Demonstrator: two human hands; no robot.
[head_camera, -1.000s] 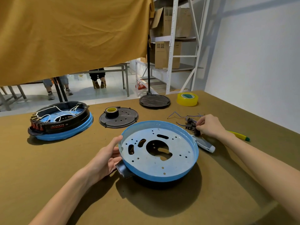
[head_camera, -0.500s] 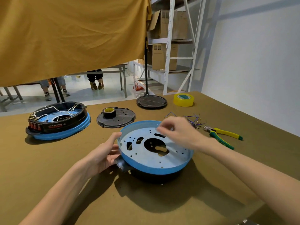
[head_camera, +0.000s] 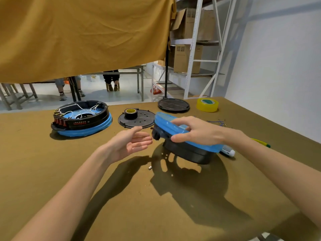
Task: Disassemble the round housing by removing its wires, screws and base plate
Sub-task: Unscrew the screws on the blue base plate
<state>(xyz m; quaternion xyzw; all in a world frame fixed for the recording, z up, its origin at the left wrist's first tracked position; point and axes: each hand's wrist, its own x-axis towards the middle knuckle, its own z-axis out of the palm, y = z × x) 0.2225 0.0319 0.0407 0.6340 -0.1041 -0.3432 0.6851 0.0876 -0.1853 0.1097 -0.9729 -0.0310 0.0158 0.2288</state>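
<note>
Blue-rimmed housing (head_camera: 182, 136) tilted in right hand (head_camera: 196, 132); left hand (head_camera: 128, 145) open-palmed beside.

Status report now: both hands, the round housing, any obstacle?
Right hand grips the round housing, tilted, left side raised. Left hand open beside it, not touching. Small loose screw on the table beneath.
</note>
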